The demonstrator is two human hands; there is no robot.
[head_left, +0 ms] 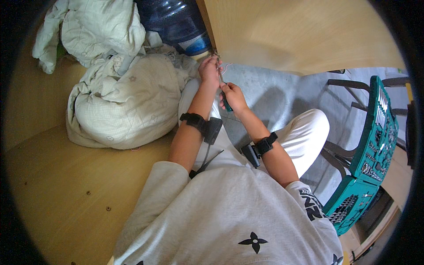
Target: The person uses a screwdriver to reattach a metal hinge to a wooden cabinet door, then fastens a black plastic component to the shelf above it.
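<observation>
The right hand point(234, 98) was closed round the dark handle of a screwdriver point(228, 106), its slim metal shaft running up to the left hand point(210, 70), whose fingers curled near the tip, probably to steady it; could not tell what they gripped. The tool sat between both hands, near the edge of a smooth wood-grain panel point(304, 35). Farther out: soft, rumpled cream bedding point(128, 106), a translucent blue bottle point(172, 22), and a hard green tool case point(357, 187), opened on the right, likely for reach.
</observation>
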